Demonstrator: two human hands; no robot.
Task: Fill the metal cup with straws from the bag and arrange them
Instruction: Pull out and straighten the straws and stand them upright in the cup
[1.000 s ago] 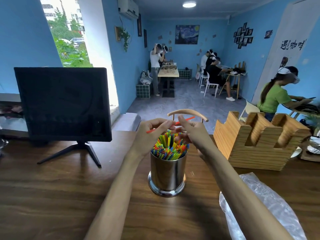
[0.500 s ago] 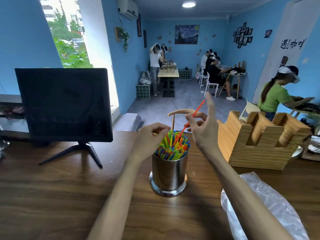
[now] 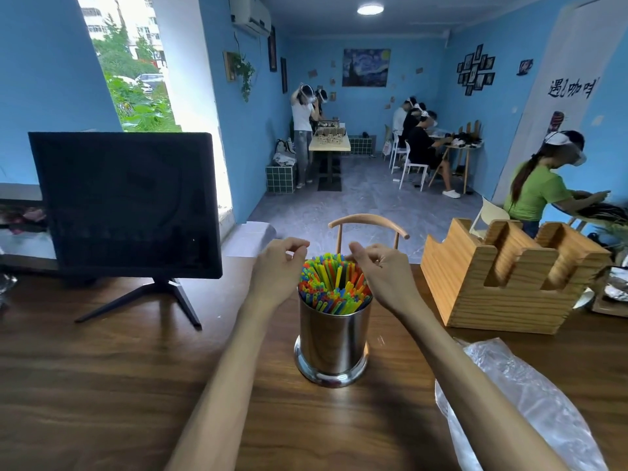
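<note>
Steel, polished and mirror-bright, makes up the metal cup (image 3: 332, 341), which stands upright on the dark wooden table (image 3: 102, 385) and serves as the landmark for everything else. Packed inside it, the straws (image 3: 334, 283) stand on end in green, yellow, orange, red and blue, their tips rising a little above the rim. Just left of the cup's mouth, the left hand (image 3: 277, 271) hovers with its fingers curled inward and the thumb meeting the fingertips; whether it pinches a straw or only touches the bundle's edge cannot be told. Just right of the mouth, the right hand (image 3: 382, 275) mirrors it, fingers curled over the far right side of the straws, and again no gripped straw can be made out. To the right of the cup and nearer the camera, the clear plastic bag (image 3: 516, 402) lies crumpled flat on the table. Farther right and behind the cup sits a notched wooden holder (image 3: 503, 277). Well to the left of the cup, a dark monitor (image 3: 125, 205) stands on its splayed legs. Directly behind the cup, past the table edge, the curved back of a wooden chair (image 3: 368, 224) shows.
</note>
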